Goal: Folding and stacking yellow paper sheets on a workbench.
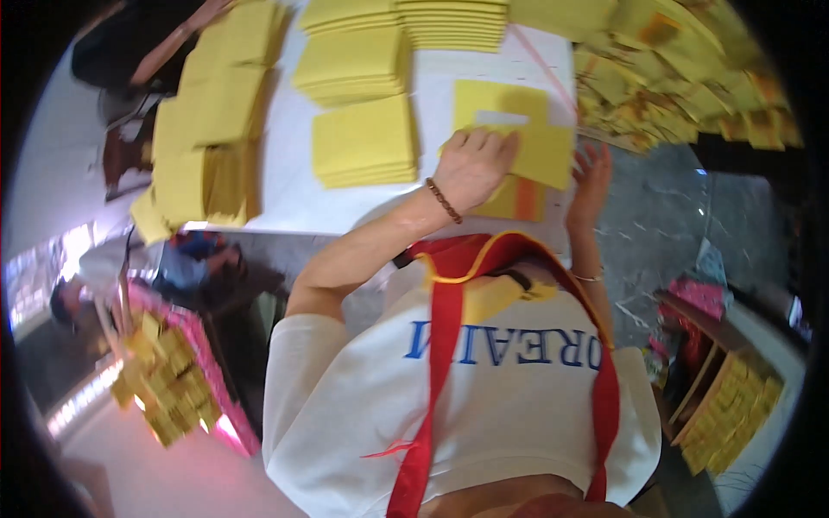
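On the white table in front of me lie yellow paper sheets that partly overlap. My left hand [475, 168], with a beaded bracelet at the wrist, rests on them with its fingers bent and pressed together on a yellow paper sheet [546, 154]. Above it, another yellow sheet [501, 93] lies flat, with a white patch at its lower side. A yellow piece with an orange band [525, 200] shows below my left hand. At the right table edge my right hand [590, 186] is raised, fingers apart and empty, beside the sheet's right end.
Neat stacks of yellow paper [363, 142] stand left of my hands, with taller stacks [220, 104] at the table's left edge. A loose heap of yellow packets [648, 86] fills the far right. Another person's arm [168, 53] is at the far left.
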Demonstrator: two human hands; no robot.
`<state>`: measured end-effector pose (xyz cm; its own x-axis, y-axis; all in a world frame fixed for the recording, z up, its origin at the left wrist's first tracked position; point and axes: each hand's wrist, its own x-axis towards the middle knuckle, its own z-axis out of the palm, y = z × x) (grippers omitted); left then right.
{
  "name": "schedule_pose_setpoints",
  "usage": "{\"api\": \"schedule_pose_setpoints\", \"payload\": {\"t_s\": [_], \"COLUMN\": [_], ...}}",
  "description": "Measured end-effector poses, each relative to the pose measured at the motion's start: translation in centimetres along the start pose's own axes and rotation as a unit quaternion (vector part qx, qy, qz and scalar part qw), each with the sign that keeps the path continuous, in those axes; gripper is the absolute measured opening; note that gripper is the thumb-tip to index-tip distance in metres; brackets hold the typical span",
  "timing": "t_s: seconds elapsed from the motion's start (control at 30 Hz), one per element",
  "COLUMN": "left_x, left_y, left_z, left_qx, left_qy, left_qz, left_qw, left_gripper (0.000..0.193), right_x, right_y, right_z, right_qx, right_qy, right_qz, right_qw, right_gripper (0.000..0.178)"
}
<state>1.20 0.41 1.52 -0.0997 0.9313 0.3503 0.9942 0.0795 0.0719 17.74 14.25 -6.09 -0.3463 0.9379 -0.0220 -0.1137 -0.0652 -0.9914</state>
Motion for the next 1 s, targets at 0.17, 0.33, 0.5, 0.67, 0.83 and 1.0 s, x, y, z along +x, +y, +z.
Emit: {"api": "schedule_pose_setpoints", "payload": {"t_s": [0.17, 0.33, 0.5, 0.67, 0.83, 1.0], "left_x": [-4.3, -10.8, -12.0, -12.4, -13.3, -14.4], "left_y": [-6.6, -13.1, -14.1, -13.4, -13.3, -11.7], "left_z": [-5.4, -4.6, -2.4, -2.6, -0.9, 0.4], "left_qx": [0.065, 0.175, 0.166, 0.178, 0.151, 0.176], "left_qy": [0.141, 0.077, 0.045, 0.045, -0.028, -0.086], "left_qz": [-0.053, -0.130, -0.138, -0.133, -0.135, -0.153], "left_qw": [0.987, 0.973, 0.975, 0.974, 0.979, 0.969], "left_gripper": [0.040, 0.041, 0.042, 0.040, 0.039, 0.047], "right_x": [-1.3, -2.4, -2.5, -2.5, -2.4, -2.3], "right_y": [1.7, 1.6, 2.0, 2.6, 3.3, 3.4], "right_z": [1.5, 3.0, 2.9, 2.4, 2.2, 2.3], "right_qx": [-0.016, -0.025, -0.018, -0.007, -0.019, -0.025], "right_qy": [-0.003, -0.042, -0.067, -0.052, -0.060, -0.065], "right_qz": [0.068, 0.069, 0.044, 0.067, 0.072, 0.067], "right_qw": [0.998, 0.996, 0.997, 0.996, 0.995, 0.995], "right_gripper": [0.041, 0.037, 0.032, 0.029, 0.026, 0.025]}}
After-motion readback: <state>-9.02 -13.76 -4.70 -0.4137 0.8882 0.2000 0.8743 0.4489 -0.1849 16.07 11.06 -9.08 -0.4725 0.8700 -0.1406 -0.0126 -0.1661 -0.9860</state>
